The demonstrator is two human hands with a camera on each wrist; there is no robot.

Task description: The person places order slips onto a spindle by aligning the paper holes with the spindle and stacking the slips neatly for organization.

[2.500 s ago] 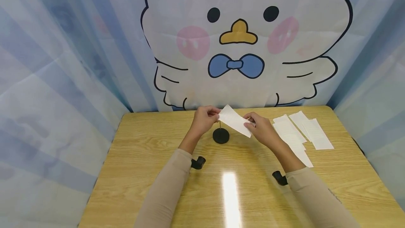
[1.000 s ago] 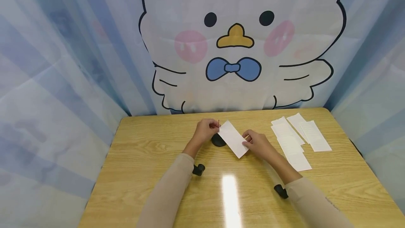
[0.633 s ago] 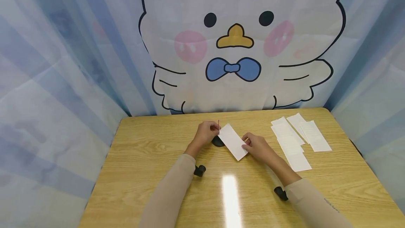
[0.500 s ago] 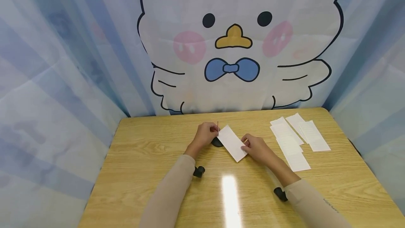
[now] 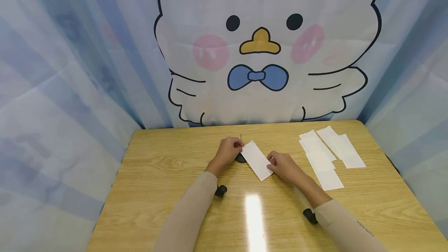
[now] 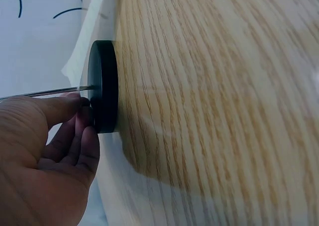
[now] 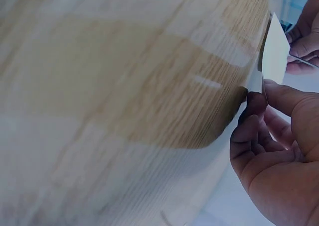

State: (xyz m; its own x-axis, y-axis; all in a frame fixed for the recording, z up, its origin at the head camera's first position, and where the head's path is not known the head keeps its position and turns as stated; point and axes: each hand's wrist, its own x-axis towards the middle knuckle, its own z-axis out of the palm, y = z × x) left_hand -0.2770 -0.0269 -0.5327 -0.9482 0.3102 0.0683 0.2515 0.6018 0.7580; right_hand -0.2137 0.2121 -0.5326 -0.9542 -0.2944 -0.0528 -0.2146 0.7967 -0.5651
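Observation:
A white paper slip (image 5: 257, 160) is stretched between my two hands, slanting down to the right, low over the table. My left hand (image 5: 228, 151) pinches its far left end, close to the thin metal rod (image 6: 50, 91) of a paper spike with a round black base (image 6: 103, 86). The rod rises at that end of the slip; whether it pierces the paper is hidden by the fingers. In the right wrist view, the thumb and fingers of my right hand (image 7: 274, 151) pinch the slip's near right edge. The spike stands upright on the table.
Several white paper slips (image 5: 323, 166) lie loosely overlapped on the wooden table (image 5: 157, 189) at the right. Black camera mounts (image 5: 221, 191) stick out from both wrists. A printed curtain (image 5: 259, 104) hangs behind the table's far edge.
Both hands have lowered the slip from above the rod to near the spike's base; the rod's top now shows above the paper. Over the last half second they sank slightly further.

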